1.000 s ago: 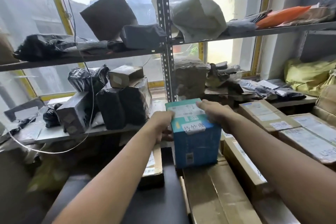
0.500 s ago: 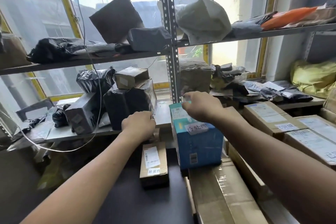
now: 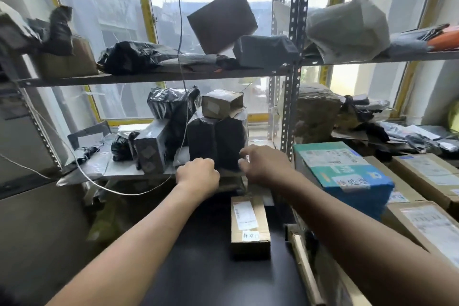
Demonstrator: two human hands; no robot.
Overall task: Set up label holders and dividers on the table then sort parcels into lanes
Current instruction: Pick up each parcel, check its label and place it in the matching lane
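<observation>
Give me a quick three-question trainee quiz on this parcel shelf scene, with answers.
1. What sits atop the black-wrapped parcels on the lower shelf? A) small brown box; B) orange bag; C) red bucket.
2. True or false: the left hand and right hand are holding the blue box.
3. Fill in the colour: the labelled carton lies on a ___ table.
Key: 1 A. 2 False; it stands apart, to the right. 3 black.

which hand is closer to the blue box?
Right. The right hand is just left of the blue box, not touching it. The left hand is farther left, beyond the right hand, by the black-wrapped parcels.
</observation>
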